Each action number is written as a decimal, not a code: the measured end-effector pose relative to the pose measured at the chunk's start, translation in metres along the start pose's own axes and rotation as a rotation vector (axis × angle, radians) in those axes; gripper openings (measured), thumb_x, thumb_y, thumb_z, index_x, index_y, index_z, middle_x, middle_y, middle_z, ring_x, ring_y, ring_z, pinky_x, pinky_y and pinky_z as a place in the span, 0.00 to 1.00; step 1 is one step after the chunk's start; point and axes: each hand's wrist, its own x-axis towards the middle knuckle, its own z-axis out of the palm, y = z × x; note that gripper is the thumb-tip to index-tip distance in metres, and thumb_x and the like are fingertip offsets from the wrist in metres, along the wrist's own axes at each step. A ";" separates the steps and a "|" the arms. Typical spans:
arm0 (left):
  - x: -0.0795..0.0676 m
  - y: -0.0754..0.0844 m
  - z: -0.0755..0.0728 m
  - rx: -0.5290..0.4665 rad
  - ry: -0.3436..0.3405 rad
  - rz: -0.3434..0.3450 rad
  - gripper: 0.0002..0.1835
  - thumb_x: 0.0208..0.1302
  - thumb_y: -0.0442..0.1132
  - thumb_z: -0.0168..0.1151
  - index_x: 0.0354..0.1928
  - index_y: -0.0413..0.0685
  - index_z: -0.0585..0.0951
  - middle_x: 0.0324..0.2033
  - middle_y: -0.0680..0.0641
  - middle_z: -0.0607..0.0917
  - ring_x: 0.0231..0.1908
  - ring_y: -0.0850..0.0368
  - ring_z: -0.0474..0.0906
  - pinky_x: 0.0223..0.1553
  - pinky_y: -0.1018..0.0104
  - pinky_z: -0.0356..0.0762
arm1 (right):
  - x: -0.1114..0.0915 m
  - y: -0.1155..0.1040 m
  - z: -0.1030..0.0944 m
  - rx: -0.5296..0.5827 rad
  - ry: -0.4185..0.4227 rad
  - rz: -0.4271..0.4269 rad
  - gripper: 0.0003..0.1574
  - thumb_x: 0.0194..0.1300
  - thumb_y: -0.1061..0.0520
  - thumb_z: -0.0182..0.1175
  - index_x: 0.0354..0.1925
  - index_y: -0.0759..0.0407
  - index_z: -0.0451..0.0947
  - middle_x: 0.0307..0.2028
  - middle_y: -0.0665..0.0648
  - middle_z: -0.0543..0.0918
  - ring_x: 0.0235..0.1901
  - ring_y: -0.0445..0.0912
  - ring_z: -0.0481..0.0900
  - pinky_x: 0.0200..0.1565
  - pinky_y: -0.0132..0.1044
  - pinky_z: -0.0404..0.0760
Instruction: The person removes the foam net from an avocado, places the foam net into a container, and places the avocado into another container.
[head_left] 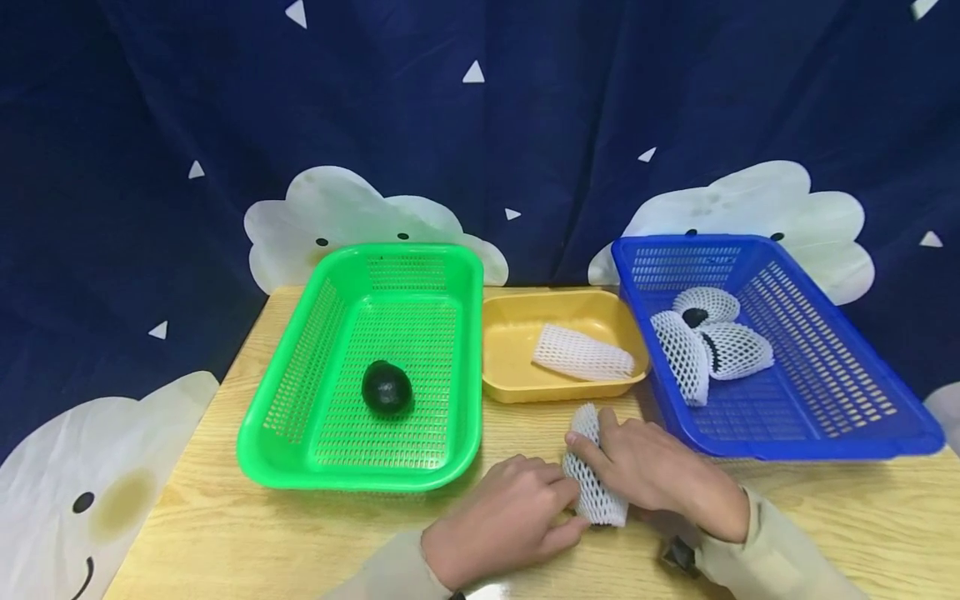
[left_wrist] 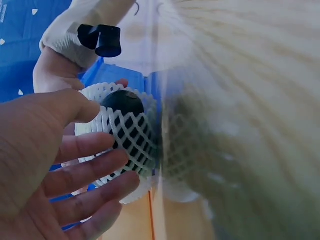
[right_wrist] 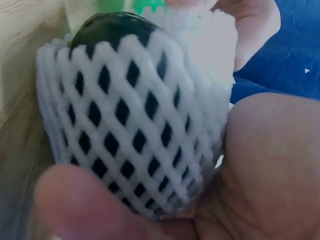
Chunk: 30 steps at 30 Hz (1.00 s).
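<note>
A dark avocado sits inside a white foam net, its end bare at the net's opening. My right hand grips the net from the right, thumb along one side. From the left, my left hand holds the net's edge near the opening; in the left wrist view its thumb and fingers lie against the mesh. A second dark avocado lies unwrapped in the green basket. An unfilled foam net lies flat in the yellow tray.
At the right stands a blue basket, holding several foam nets with dark fruit showing through. The yellow tray stands between both baskets on the wooden table. A dark blue curtain hangs behind.
</note>
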 end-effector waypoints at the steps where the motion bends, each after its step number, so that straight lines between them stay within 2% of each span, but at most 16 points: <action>1: 0.001 0.000 0.000 0.006 0.000 -0.006 0.16 0.70 0.56 0.62 0.25 0.60 0.79 0.23 0.64 0.79 0.22 0.71 0.70 0.26 0.76 0.66 | -0.001 0.000 0.000 -0.004 -0.001 0.003 0.60 0.76 0.23 0.36 0.69 0.78 0.65 0.44 0.70 0.86 0.43 0.57 0.86 0.47 0.59 0.82; 4: 0.005 0.002 0.001 0.009 -0.003 -0.037 0.20 0.68 0.62 0.63 0.23 0.60 0.79 0.21 0.64 0.78 0.20 0.71 0.67 0.25 0.76 0.63 | -0.002 0.001 0.000 -0.008 -0.004 0.012 0.59 0.76 0.24 0.36 0.68 0.77 0.67 0.46 0.71 0.86 0.45 0.58 0.86 0.48 0.60 0.81; 8: 0.006 0.003 0.002 -0.012 -0.004 -0.078 0.24 0.66 0.67 0.62 0.22 0.60 0.79 0.18 0.64 0.76 0.19 0.71 0.63 0.24 0.76 0.60 | -0.002 0.003 -0.001 0.011 -0.014 0.005 0.60 0.76 0.23 0.35 0.68 0.77 0.67 0.42 0.68 0.85 0.39 0.53 0.83 0.44 0.57 0.81; 11: 0.006 0.002 0.002 -0.028 0.009 -0.097 0.25 0.67 0.67 0.61 0.20 0.60 0.78 0.16 0.64 0.74 0.18 0.71 0.62 0.24 0.77 0.59 | -0.002 0.004 -0.001 0.034 -0.024 -0.013 0.59 0.75 0.22 0.36 0.67 0.75 0.68 0.37 0.63 0.84 0.33 0.49 0.81 0.40 0.52 0.81; 14: 0.005 0.001 0.001 -0.040 0.021 -0.104 0.23 0.68 0.63 0.62 0.19 0.59 0.78 0.16 0.65 0.73 0.18 0.71 0.61 0.24 0.78 0.57 | -0.003 0.006 -0.002 0.038 -0.021 -0.032 0.57 0.76 0.23 0.37 0.66 0.74 0.70 0.36 0.62 0.85 0.34 0.49 0.81 0.40 0.52 0.81; 16: 0.005 0.000 0.000 -0.039 0.030 -0.106 0.21 0.66 0.59 0.65 0.19 0.59 0.77 0.16 0.64 0.73 0.18 0.71 0.59 0.23 0.78 0.55 | -0.005 0.006 -0.002 0.037 -0.016 -0.038 0.54 0.77 0.24 0.38 0.62 0.73 0.75 0.34 0.60 0.84 0.33 0.49 0.81 0.39 0.52 0.81; 19: 0.004 0.000 0.001 -0.026 0.039 -0.109 0.19 0.63 0.54 0.67 0.19 0.59 0.74 0.16 0.64 0.71 0.18 0.71 0.57 0.23 0.79 0.53 | -0.007 0.006 -0.001 0.029 0.000 -0.046 0.47 0.77 0.25 0.38 0.45 0.63 0.83 0.26 0.55 0.81 0.29 0.47 0.78 0.33 0.47 0.77; 21: 0.003 -0.001 0.001 -0.013 0.048 -0.110 0.18 0.60 0.51 0.68 0.18 0.59 0.71 0.16 0.64 0.70 0.18 0.71 0.56 0.23 0.79 0.52 | -0.008 0.004 -0.001 0.032 0.012 -0.036 0.43 0.76 0.24 0.38 0.31 0.54 0.81 0.21 0.51 0.76 0.23 0.45 0.74 0.28 0.43 0.72; 23: 0.003 -0.001 0.002 -0.007 0.055 -0.112 0.18 0.59 0.49 0.69 0.18 0.59 0.70 0.16 0.63 0.70 0.18 0.71 0.56 0.24 0.79 0.53 | -0.009 0.002 0.000 0.026 0.036 -0.022 0.41 0.76 0.23 0.38 0.21 0.48 0.74 0.17 0.49 0.72 0.20 0.44 0.70 0.25 0.40 0.68; 26: 0.002 -0.001 0.002 -0.007 0.055 -0.115 0.17 0.58 0.48 0.68 0.19 0.59 0.70 0.16 0.62 0.69 0.18 0.71 0.56 0.24 0.79 0.53 | -0.010 -0.002 0.000 0.015 0.094 0.006 0.41 0.75 0.24 0.42 0.17 0.47 0.71 0.16 0.48 0.70 0.17 0.44 0.68 0.22 0.39 0.64; 30: 0.002 -0.001 0.001 -0.015 0.050 -0.121 0.17 0.59 0.47 0.68 0.20 0.59 0.70 0.16 0.62 0.69 0.18 0.70 0.55 0.24 0.79 0.52 | -0.012 -0.006 0.001 -0.036 0.184 0.022 0.38 0.74 0.27 0.49 0.23 0.54 0.76 0.18 0.52 0.73 0.18 0.46 0.70 0.21 0.40 0.66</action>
